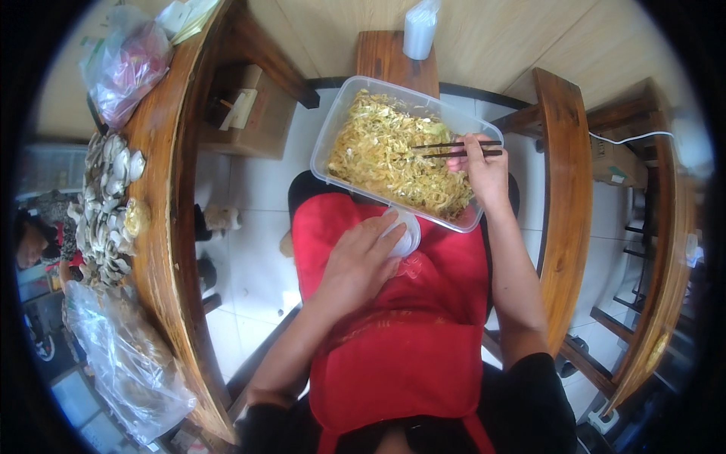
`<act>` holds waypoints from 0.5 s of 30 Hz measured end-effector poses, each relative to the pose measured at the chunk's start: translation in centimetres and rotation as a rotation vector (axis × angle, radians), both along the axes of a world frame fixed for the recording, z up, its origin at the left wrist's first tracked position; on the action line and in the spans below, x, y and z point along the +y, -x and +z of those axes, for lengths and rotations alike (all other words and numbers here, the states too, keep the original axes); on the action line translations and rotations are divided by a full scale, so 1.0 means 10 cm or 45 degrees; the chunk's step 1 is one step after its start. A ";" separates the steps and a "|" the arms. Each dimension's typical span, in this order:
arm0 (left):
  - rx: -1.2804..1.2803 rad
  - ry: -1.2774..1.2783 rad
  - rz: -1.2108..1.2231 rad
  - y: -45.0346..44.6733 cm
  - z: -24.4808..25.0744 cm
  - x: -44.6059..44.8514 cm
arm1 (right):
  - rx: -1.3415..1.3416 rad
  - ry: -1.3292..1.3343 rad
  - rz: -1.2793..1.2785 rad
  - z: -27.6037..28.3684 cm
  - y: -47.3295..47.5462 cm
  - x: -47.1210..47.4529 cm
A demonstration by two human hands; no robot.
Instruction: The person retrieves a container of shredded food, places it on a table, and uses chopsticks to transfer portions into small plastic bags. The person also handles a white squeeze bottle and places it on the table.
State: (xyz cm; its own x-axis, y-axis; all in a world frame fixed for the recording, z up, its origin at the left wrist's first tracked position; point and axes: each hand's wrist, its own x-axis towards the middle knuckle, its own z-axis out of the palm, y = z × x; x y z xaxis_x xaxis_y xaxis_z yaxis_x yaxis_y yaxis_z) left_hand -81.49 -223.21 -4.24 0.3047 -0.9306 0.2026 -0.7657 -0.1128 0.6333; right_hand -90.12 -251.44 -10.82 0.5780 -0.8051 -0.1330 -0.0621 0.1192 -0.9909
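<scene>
My right hand (480,167) grips a pair of dark chopsticks (458,148), their tips among shredded yellowish vegetable (391,144), perhaps cabbage. The shreds fill much of a clear plastic tub (322,148) that rests tilted over my knees and reaches toward a wooden bench. My left hand (363,258) wraps around a small whitish plastic cup (406,237) just below the tub's near edge, above my red apron (397,363). What the cup holds cannot be made out.
A stack of bagged plastic cups (420,31) stands on the wooden bench (377,51) ahead. On the left table (164,227) lie many shells (108,198) and plastic bags (125,363). A cardboard box (261,113) sits beneath. Another bench (567,210) is at right; a person (34,244) appears far left.
</scene>
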 end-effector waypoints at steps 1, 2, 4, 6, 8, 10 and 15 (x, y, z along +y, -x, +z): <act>-0.002 -0.008 0.001 -0.01 -0.01 0.00 | -0.008 0.002 0.014 0.00 0.01 0.01; 0.102 -0.024 0.033 -0.01 -0.02 0.02 | -0.012 0.002 0.014 0.01 0.02 0.01; 0.290 -0.078 0.097 -0.02 0.00 0.07 | -0.019 0.004 0.014 0.02 0.04 0.00; 0.308 -0.151 0.178 -0.02 0.07 0.20 | -0.032 -0.002 0.023 0.04 0.06 -0.01; 0.310 -0.298 0.214 0.02 0.12 0.32 | -0.021 -0.008 -0.005 0.05 0.07 -0.02; 0.308 -0.494 0.220 0.06 0.14 0.43 | -0.017 -0.009 -0.006 0.05 0.07 -0.01; 0.226 -0.328 0.077 0.06 0.00 0.51 | -0.077 -0.015 -0.051 0.12 0.06 -0.02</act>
